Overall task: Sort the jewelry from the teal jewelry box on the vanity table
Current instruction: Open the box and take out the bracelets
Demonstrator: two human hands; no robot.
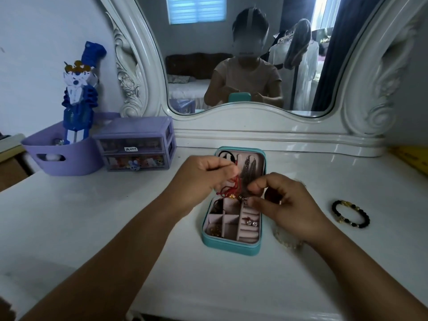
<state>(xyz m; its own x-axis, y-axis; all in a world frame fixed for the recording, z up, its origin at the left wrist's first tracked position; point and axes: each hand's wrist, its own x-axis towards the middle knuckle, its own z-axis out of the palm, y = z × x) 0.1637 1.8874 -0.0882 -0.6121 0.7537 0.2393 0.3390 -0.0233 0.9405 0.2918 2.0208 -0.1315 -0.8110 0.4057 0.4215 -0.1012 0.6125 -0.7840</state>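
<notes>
Two hands [203, 179] [284, 205], one teal box [231, 245], one black bracelet [350, 214], one purple basket [62, 163], one drawer unit [136, 144].

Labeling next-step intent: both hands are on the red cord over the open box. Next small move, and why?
Probably lift the red cord bracelet clear of the teal jewelry box. Both the left hand and right hand pinch it, and it hangs beside the chains.

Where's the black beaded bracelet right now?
The black beaded bracelet lies flat on the white vanity table, right of the right hand and the teal jewelry box.
</notes>
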